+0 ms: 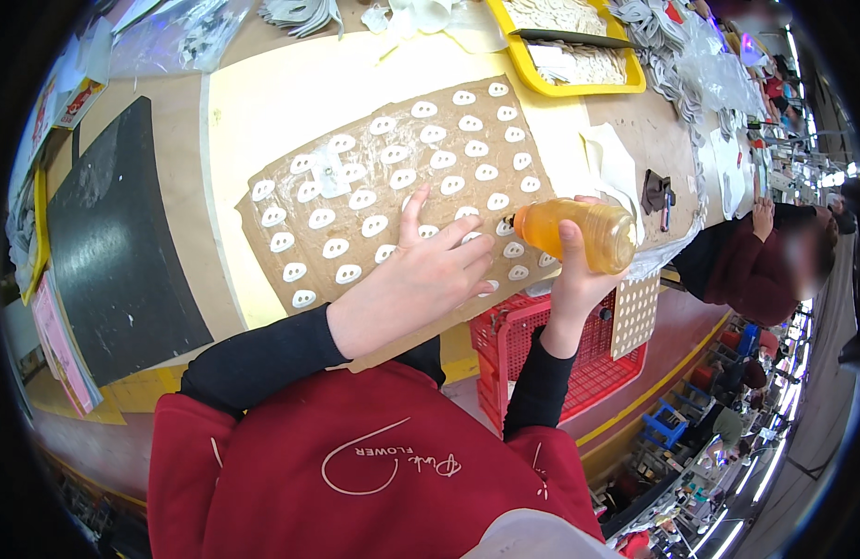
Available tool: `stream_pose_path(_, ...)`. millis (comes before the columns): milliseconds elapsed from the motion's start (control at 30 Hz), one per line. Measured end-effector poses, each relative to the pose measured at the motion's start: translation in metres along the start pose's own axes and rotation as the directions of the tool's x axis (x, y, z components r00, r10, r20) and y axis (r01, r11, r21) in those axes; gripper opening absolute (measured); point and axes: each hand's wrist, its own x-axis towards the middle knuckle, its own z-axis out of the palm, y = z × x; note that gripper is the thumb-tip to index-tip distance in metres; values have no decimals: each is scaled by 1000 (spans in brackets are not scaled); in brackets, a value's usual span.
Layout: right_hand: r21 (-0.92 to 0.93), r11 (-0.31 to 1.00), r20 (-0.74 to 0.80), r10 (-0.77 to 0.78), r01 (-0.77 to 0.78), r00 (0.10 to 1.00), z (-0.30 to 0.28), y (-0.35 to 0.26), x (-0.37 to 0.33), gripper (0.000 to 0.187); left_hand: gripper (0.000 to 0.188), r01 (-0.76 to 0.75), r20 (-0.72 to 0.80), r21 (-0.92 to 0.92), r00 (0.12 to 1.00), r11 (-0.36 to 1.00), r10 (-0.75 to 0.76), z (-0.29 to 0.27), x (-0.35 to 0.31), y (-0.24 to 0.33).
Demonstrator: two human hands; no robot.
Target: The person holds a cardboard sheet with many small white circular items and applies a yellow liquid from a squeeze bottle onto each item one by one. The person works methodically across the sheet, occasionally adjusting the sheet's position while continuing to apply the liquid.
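Note:
A brown sheet (pixel 346 215) lies on the table with rows of small white oval pieces (pixel 374 225), each with two dark holes. My left hand (pixel 430 261) rests on its lower right part, fingers spread and partly covering some pieces. In my right hand (pixel 579 291) is a clear squeeze bottle (pixel 593 235) of amber liquid, tipped nearly sideways. Its dark nozzle tip points left, close to a white piece on the right side of the sheet; whether they touch, I cannot tell. A small clear scrap (pixel 331 175) sits on the sheet's upper left area.
Beyond the sheet stands a yellow tray (pixel 579 90) of cream pieces. A black mat (pixel 122 252) lies at left. A red crate (pixel 491 363) stands below the table edge, with a dotted brown sheet (pixel 635 315) beside it. Another person (pixel 756 265) works at right.

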Motion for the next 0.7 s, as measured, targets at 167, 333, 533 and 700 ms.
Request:
stream_pose_path(167,40,996,-101,81,-78,992,-8,3,-3,34,31,0,16,-10,1000,1000,0,-3,0,0)
stream_pose_path(333,76,996,-161,66,-54,985,-9,10,-18,35,30,6,33,-1,999,1000,-6,-3,0,1)
stream_pose_path(533,255,965,-188,114,-64,976,-7,17,-31,39,34,20,-5,-10,1000,1000,-20,-1,0,2)
stream_pose_path(700,657,744,-372,459,-120,807,-35,17,-27,57,36,62,7,-33,998,998,-61,-2,-1,5)
